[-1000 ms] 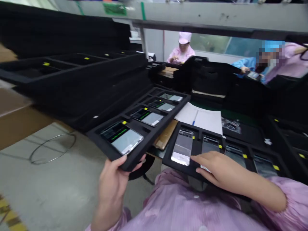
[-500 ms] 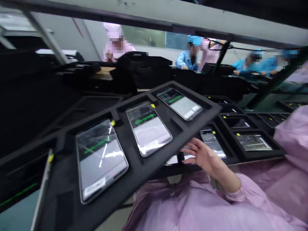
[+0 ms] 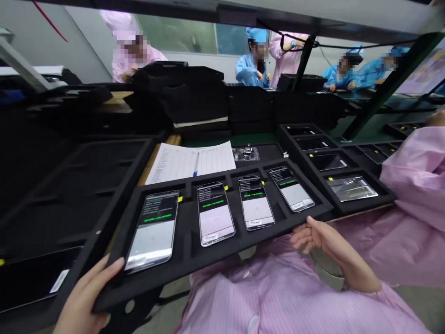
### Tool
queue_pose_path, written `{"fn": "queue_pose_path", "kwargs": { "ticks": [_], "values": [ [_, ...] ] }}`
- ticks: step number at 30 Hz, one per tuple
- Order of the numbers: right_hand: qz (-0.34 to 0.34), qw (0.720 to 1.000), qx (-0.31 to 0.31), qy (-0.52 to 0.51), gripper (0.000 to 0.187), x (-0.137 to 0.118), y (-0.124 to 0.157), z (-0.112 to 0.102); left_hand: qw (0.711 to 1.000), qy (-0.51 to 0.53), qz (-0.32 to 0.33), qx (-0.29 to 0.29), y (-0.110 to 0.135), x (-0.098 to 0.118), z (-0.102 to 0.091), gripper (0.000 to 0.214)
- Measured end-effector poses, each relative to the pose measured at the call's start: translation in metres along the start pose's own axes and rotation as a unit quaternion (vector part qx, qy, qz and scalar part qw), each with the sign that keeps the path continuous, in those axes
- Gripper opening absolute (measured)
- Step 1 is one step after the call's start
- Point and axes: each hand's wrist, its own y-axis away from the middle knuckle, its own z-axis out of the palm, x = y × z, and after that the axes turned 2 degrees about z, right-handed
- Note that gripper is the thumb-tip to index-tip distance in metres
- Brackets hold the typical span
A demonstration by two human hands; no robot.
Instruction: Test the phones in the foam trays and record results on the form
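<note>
A black foam tray (image 3: 187,260) holds several smartphones in a row, screens lit with green text, such as the leftmost phone (image 3: 153,229) and the rightmost phone (image 3: 292,189). Gripped at its left front corner by my left hand (image 3: 85,294), the tray has my thumb on its top rim; the fingers underneath are partly hidden. My right hand (image 3: 323,236) is at the front edge near the right end, thumb up by the rim, other fingers loosely bent below. It appears not to grip the tray.
Left lies another black tray (image 3: 114,185) with a phone (image 3: 41,278). Behind are a printed sheet (image 3: 184,160), a pen (image 3: 196,164) and a small clear bag (image 3: 246,153). A tray of phones (image 3: 378,204) stands right, beside a co-worker's pink sleeve (image 3: 417,171). Black stacks (image 3: 194,102) rise behind.
The tray has come down from a raised, tilted position to lie flatter, uncovering the sheet and pen. My left hand has come into view; my right hand's fingers have bent more.
</note>
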Motion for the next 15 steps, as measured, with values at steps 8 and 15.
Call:
{"fn": "queue_pose_path", "kwargs": {
  "ticks": [8, 15],
  "values": [
    [-0.189, 0.953, 0.054, 0.231, 0.037, -0.041, 0.012, 0.020, 0.908, -0.328, 0.250, -0.071, -0.019, 0.051, 0.027, 0.056],
    [-0.275, 0.904, -0.109, 0.309, 0.032, -0.028, -0.021, 0.091, 0.852, -0.396, 0.311, -0.141, -0.067, 0.059, 0.070, 0.041]
  ]
}}
